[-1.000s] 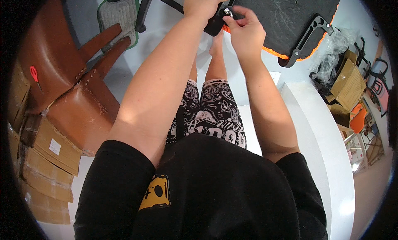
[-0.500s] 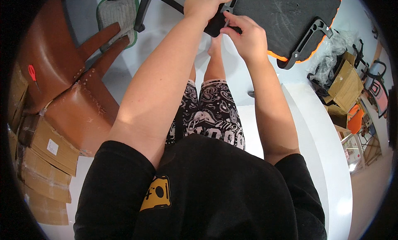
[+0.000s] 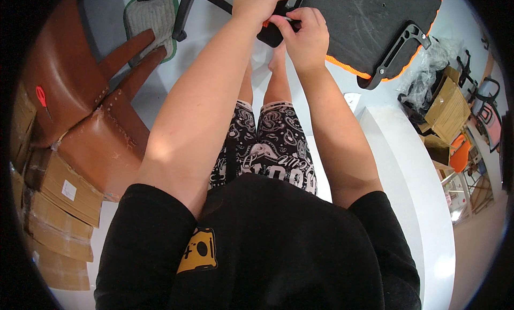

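Note:
At the top of the view, my left hand [image 3: 256, 8] is closed around a black chair part [image 3: 271, 36], its thumb stretched out to the right. Just right of it, my right hand [image 3: 309, 40] pinches a thin metal piece [image 3: 289, 18], mostly hidden by the fingers. Both hands are close together beside the underside of a black chair seat [image 3: 364, 21] with orange edging. A black bracket [image 3: 397, 53] is bolted on the seat's right side. What the left fingers wrap is partly cut off by the upper edge.
A black chair base [image 3: 187, 5] stands at upper left, near a grey mat [image 3: 155, 16]. Brown leather furniture [image 3: 69, 80] with red scissors [image 3: 42, 97] on it and cardboard boxes [image 3: 64, 187] fill the left. A white curved ledge [image 3: 407, 165], plastic wrap [image 3: 428, 64] and an opened carton [image 3: 450, 109] are right.
My right hand has moved left and slightly up, closer to my left hand, with the thin metal piece. My left hand has shifted slightly left.

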Available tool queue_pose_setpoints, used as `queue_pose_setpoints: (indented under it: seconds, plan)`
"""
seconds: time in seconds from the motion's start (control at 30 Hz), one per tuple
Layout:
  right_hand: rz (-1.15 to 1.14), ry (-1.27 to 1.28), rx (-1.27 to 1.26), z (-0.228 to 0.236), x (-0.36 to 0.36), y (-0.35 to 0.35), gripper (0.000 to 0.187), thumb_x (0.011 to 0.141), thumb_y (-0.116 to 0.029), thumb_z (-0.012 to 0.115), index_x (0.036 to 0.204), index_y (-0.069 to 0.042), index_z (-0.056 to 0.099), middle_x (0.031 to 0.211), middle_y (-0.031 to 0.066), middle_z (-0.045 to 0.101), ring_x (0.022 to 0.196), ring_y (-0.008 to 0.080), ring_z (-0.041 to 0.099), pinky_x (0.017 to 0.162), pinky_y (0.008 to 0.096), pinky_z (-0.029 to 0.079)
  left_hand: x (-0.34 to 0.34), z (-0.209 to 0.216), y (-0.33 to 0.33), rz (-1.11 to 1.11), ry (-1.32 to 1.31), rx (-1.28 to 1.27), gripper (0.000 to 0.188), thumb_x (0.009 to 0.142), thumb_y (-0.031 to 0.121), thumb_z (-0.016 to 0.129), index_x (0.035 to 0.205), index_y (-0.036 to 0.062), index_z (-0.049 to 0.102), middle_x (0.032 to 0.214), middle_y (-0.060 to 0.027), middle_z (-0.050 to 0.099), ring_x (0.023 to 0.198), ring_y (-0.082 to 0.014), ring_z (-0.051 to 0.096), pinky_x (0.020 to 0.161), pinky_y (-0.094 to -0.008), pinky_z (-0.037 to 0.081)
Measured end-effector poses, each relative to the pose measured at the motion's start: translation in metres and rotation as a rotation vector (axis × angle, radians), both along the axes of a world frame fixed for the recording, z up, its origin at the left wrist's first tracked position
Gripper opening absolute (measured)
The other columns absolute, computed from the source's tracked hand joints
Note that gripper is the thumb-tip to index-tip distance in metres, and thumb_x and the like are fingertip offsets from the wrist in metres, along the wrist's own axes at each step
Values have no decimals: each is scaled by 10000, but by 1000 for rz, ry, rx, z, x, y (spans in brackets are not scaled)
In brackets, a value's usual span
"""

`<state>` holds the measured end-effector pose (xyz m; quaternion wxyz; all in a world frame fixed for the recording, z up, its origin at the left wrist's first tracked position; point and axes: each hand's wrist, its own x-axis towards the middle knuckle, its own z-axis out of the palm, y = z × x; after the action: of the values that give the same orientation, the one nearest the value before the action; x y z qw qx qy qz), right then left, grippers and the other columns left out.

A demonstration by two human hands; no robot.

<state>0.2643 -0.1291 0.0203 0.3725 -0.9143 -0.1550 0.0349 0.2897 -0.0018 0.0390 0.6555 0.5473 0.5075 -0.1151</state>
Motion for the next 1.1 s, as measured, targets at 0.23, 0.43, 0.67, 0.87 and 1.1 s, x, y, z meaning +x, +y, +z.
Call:
queue_pose_setpoints:
  seconds: [0.23, 0.43, 0.67, 0.87, 1.1]
  plan:
    - [-252, -5, -6, -5, 9, 5, 222, 764, -185, 741, 751, -35, 578, 684, 63, 591, 627, 189, 584, 592, 319, 480, -3, -17, 8, 345, -137, -391, 787, 790, 220, 726, 1380, -2, 254, 1280, -221, 460, 1170, -282, 483, 961, -416, 409]
    - [-437, 433, 370, 20, 16, 11, 195, 854, -163, 665, 932, -9, 575, 867, 63, 592, 688, 116, 599, 549, 245, 549, -61, -40, 1, -43, -313, -101, 979, 736, 139, 779, 1447, 54, 111, 1359, -156, 400, 1234, -281, 439, 998, -433, 394]
    - [-185, 453, 230, 19, 15, -25, 176, 850, -154, 661, 965, -21, 671, 914, 107, 606, 665, 139, 626, 597, 259, 532, -78, -44, -4, -306, -302, 123, 671, 679, 152, 816, 1234, 13, 465, 1139, -106, 606, 1057, -206, 580, 923, -329, 459]
    - [82, 107, 50, 29, 28, -31, 178, 765, -156, 732, 926, -90, 693, 902, 62, 618, 716, 181, 636, 640, 309, 522, -79, -32, 1, -224, -234, -286, 660, 661, 151, 827, 1226, 43, 504, 1116, -81, 629, 1021, -197, 602, 906, -325, 471]
    - [144, -14, -111, 28, 11, -35, 190, 696, -235, 783, 796, -112, 679, 755, 25, 591, 675, 212, 603, 575, 316, 496, -102, -59, 16, -396, -304, -292, 826, 645, 209, 837, 1333, 49, 409, 1220, -119, 574, 1161, -239, 531, 992, -369, 409]
